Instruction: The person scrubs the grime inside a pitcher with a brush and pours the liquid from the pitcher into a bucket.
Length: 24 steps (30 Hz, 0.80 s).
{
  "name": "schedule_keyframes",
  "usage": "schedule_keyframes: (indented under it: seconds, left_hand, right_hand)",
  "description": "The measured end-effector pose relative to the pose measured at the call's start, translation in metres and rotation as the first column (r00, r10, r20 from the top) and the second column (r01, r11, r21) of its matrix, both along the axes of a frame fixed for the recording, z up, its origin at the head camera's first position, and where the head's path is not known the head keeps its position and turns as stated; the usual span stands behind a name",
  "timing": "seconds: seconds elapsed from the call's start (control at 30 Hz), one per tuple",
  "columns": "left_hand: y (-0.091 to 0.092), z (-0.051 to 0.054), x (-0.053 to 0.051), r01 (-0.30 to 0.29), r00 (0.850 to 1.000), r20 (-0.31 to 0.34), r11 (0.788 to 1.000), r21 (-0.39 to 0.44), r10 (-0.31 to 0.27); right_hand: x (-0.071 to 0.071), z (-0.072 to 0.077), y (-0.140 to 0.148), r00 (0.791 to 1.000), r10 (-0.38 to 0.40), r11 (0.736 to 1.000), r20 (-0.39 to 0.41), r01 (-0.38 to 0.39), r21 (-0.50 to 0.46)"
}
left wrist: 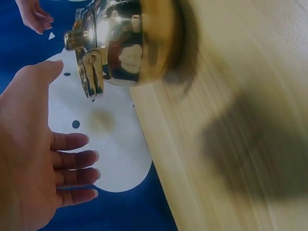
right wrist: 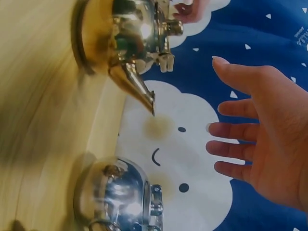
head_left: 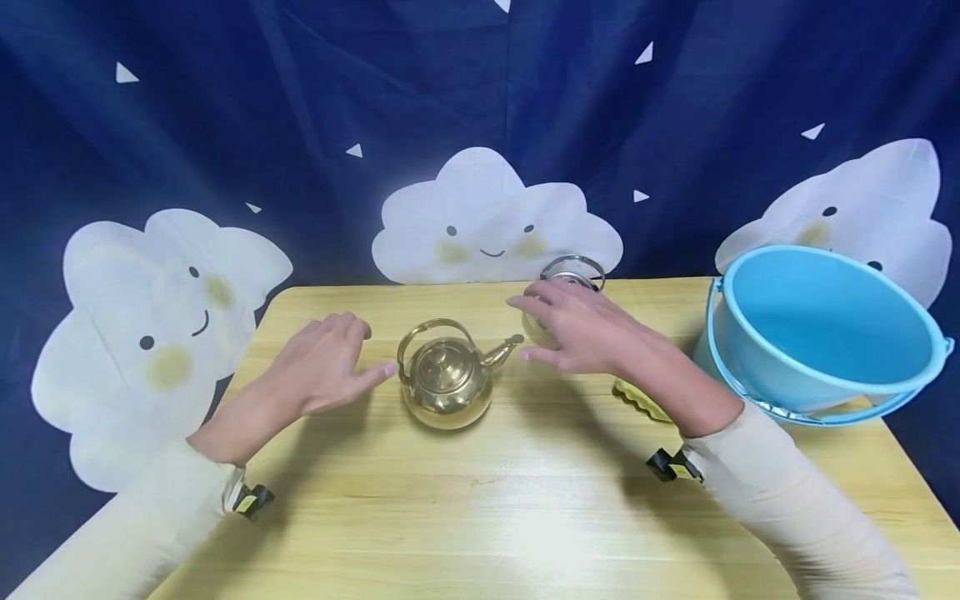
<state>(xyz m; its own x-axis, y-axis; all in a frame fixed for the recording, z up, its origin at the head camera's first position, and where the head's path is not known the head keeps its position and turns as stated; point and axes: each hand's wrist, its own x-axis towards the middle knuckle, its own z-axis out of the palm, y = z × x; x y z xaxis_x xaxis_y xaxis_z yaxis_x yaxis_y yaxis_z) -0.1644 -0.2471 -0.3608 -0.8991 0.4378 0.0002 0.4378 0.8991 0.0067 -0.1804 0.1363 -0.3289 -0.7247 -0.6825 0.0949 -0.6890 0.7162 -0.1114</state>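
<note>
A brass teapot (head_left: 447, 387) with a lid and an upright loop handle stands on the wooden table, its spout pointing right. To its left my left hand (head_left: 318, 367) hovers with the thumb stretched toward the handle side, and the left wrist view shows a gap between thumb and pot. My right hand (head_left: 581, 329) is in the air right of the spout, fingers extended and holding nothing. Behind that hand, mostly covered in the head view, stands a silver teapot (right wrist: 118, 190); its handle and part of its lid show above the hand.
At the right of the table sits a light blue bucket (head_left: 716, 333) with its handle hanging forward. A yellow-green thing with a wavy edge (head_left: 637, 398) lies partly under my right forearm from this angle. A dark blue curtain (head_left: 315, 108) with white clouds hangs behind the table.
</note>
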Motion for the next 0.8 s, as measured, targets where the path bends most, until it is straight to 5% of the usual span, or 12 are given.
schedule_keyframes:
  seconds: [0.8]
  left_hand:
    - [0.005, -0.015, 0.008, 0.036, 0.998, -0.05, 0.999, 0.024, -0.035]
  right_hand:
    - [0.002, -0.009, -0.032, 0.998, 0.058, 0.998, 0.011, -0.058, -0.009]
